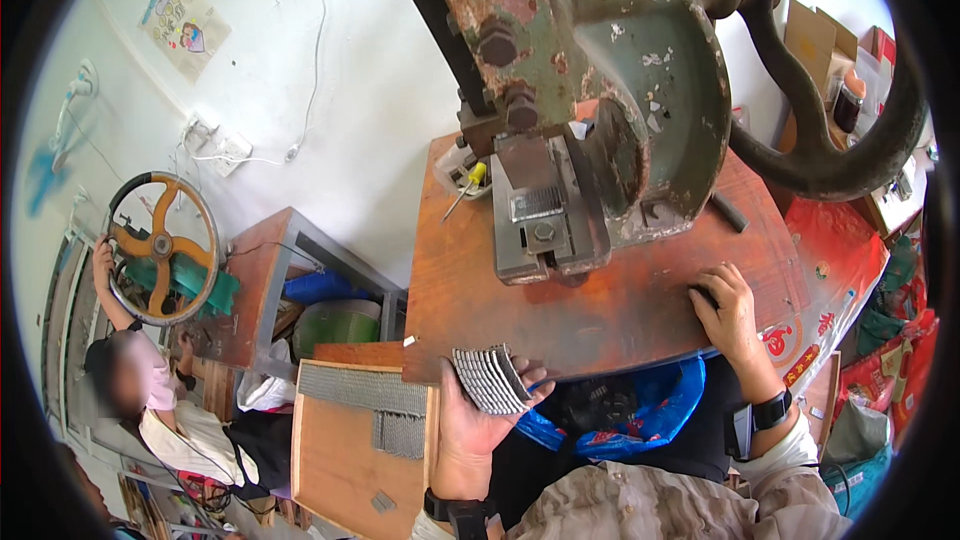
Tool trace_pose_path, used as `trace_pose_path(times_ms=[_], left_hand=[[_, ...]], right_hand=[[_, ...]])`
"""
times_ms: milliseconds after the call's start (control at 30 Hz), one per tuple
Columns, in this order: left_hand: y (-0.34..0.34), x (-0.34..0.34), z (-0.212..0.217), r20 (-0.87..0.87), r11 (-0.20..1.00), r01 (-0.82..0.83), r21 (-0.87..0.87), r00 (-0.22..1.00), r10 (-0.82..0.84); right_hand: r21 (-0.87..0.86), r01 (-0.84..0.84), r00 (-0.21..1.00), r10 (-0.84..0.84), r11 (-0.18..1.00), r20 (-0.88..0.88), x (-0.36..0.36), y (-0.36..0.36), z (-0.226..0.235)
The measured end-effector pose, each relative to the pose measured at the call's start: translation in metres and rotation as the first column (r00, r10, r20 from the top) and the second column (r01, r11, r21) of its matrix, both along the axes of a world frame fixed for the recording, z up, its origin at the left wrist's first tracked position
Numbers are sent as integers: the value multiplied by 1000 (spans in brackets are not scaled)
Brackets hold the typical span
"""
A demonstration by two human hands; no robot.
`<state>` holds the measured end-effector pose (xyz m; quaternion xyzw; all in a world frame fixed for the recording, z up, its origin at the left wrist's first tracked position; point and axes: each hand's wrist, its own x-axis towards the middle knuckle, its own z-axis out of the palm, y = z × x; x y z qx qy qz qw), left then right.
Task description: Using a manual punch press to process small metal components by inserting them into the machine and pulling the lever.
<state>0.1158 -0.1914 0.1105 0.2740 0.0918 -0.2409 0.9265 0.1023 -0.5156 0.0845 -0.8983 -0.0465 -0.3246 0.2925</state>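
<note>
A curved stack of thin grey ribbed metal pieces (488, 380) lies across the palm of my left hand (475, 430), its fingers and thumb closed around the stack. That hand is just off the front edge of the wooden table (500, 325). My right hand (728, 312) rests on the right part of the tabletop, its fingers loosely bent and apart; a dark patch under them is too small to make out. Ahead stands a worn green hand press (655, 90). Under its ram, a bolted metal die (545, 230) has a small ribbed piece (538, 203) on it.
A wooden tray (335, 450) with rows of ribbed grey pieces sits left of my left hand. A blue plastic bag (640, 410) hangs below the table edge. A yellow-handled screwdriver (470, 185) leans in a tub. At far left, another person (170, 380) grips a handwheel (160, 245).
</note>
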Motion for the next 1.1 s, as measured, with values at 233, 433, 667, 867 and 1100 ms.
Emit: trace_pose_path(times_ms=[233, 433, 667, 867, 1100], left_hand=[[5, -34, -63, -121, 930, 344, 128, 936, -330], [-7, -55, -142, 405, 137, -382, 914, 830, -384], [219, -42, -129, 406, -933, -197, 301, 912, -61], [254, -49, -139, 235, -574, -202, 794, 972, -17], [298, -37, -134, 170, -93, -176, 980, 983, -75]], right_hand=[[-28, 6, 1000, -6, 1000, 18, 3, 11, 1], [-77, 10, 1000, -9, 997, 4, 0, 7, -4], [-86, 26, 998, -31, 996, -53, -3, 9, -5], [-112, 37, 998, -43, 993, -53, 0, 7, -10], [-134, 47, 996, -56, 990, -65, 2, 3, -12]])
